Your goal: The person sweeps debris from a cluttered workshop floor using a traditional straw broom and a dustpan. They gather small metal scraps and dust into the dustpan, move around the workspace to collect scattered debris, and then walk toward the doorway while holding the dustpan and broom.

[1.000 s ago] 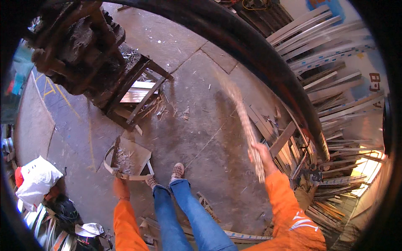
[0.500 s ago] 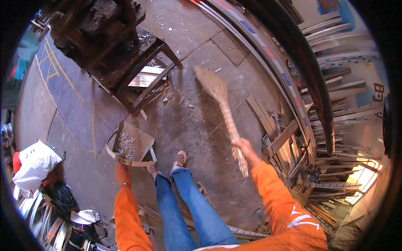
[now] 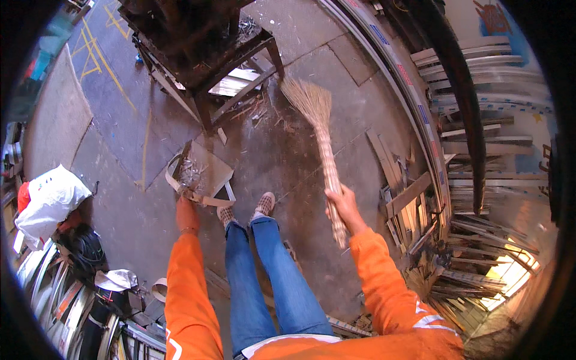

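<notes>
Slanting right of centre, a straw broom (image 3: 323, 141) is gripped in the right hand (image 3: 344, 207); left of centre, the left hand (image 3: 187, 216) grasps a dustpan (image 3: 215, 171) holding scraps (image 3: 191, 171), below a dark table (image 3: 237, 66) at upper left.

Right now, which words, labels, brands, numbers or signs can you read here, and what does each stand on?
None is clear enough to quote.
Long pale strip: red and blue labels, too small.
Wall: reddish painted marks, distorted, unreadable.
White bag: small marks, too blurred.
Orange right sleeve: white marking, no legible word.
Straw broom and dustpan: no text visible.
</notes>
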`<action>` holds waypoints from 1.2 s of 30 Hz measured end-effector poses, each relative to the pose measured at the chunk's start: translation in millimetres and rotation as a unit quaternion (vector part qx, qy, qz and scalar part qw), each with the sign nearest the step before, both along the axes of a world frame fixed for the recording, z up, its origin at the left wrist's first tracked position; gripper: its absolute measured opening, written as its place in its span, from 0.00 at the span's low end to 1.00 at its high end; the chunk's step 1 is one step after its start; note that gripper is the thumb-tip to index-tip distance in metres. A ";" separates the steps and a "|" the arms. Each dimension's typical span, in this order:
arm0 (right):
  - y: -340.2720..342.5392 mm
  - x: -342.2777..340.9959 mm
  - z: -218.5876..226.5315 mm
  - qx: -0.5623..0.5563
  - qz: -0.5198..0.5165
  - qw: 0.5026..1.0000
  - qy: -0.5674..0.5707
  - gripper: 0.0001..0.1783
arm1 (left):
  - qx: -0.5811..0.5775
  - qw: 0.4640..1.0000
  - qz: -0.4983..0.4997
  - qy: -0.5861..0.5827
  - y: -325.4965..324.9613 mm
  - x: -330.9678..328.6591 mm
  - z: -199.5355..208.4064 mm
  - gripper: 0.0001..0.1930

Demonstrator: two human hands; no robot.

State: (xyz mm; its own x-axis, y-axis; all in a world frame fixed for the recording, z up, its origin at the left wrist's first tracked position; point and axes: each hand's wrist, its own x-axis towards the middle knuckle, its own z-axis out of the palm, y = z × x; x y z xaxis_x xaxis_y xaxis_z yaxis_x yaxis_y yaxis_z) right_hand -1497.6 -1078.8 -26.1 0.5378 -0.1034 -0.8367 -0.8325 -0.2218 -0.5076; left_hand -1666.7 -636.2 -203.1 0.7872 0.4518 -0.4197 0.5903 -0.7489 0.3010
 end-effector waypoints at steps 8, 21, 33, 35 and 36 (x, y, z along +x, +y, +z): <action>-4.1 -70.5 20.6 -0.096 0.189 0.977 0.007 0.30 | -0.022 1.000 -0.007 0.016 3.2 2.8 14.6 0.17; 63.7 -96.6 11.0 -0.124 0.099 0.987 -0.012 0.31 | -0.044 0.999 -0.010 -0.027 7.0 0.7 -5.2 0.19; 46.9 -162.6 59.4 -0.112 0.103 0.988 0.011 0.33 | -0.068 0.997 -0.005 0.026 12.7 1.7 14.9 0.13; 58.5 -150.3 48.0 -0.131 0.085 0.988 -0.004 0.33 | -0.059 0.998 0.001 0.030 10.7 6.4 12.4 0.12; 57.3 -157.2 18.4 -0.124 0.087 0.983 -0.101 0.32 | -0.056 0.998 0.002 0.032 8.4 8.8 10.8 0.12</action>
